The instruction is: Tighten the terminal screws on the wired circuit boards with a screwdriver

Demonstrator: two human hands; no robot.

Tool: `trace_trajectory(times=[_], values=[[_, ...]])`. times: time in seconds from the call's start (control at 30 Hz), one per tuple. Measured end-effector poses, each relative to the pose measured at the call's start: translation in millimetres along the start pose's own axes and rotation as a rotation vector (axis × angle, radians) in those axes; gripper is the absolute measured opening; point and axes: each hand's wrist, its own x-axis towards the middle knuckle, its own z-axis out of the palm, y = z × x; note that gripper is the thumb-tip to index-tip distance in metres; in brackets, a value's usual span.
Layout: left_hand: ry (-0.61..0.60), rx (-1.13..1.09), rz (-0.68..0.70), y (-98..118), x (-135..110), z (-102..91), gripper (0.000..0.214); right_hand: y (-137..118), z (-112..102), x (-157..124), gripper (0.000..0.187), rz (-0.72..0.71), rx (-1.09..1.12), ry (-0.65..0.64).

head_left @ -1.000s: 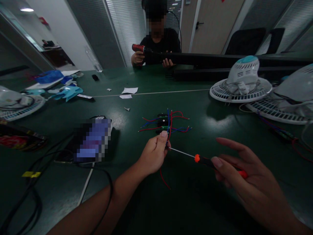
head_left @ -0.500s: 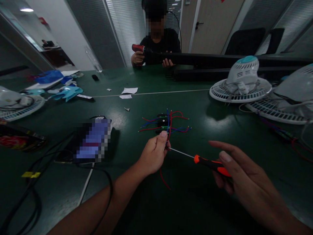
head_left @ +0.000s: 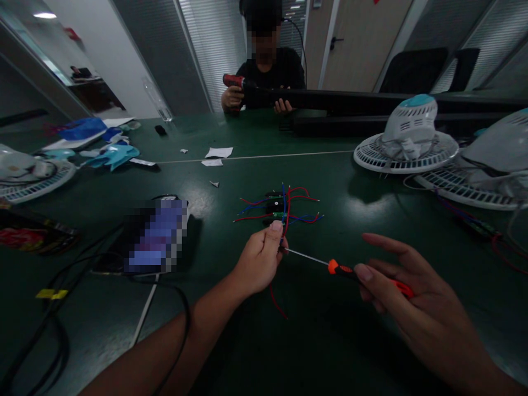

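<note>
My left hand is closed around a small wired circuit board, mostly hidden by the fingers and thumb. From it, a blue wire and red wires stick out at the far side, and another red wire hangs below. My right hand holds a screwdriver with an orange and black handle, thumb against the handle and index finger stretched out clear of it. The screwdriver's shaft points left, its tip at the board by my left fingertips. Just beyond lie several similar circuit boards with red and blue wires.
White fan parts stand at the right, another at the left. A phone and black cables lie left. Paper scraps lie farther back. Across the table a person holds a red power drill and long black bar.
My right hand has shifted slightly right along the screwdriver, its thumb now farther back over the handle, which looks turned. My left hand and the screwdriver's tip have stayed in place.
</note>
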Motion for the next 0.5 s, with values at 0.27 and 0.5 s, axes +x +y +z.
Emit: trace_trajectory(times=[0.27, 0.5], values=[[-0.005, -0.007, 0.002, 1.5, -1.0, 0.4, 0.055, 0.8, -1.1, -1.2, 0.049, 0.028, 0.105, 0.045], [-0.005, -0.028, 0.014, 0.5, -0.2, 1.0, 0.055, -1.1, -1.3, -2.7, 0.055, 0.165, 0.136, -0.035]])
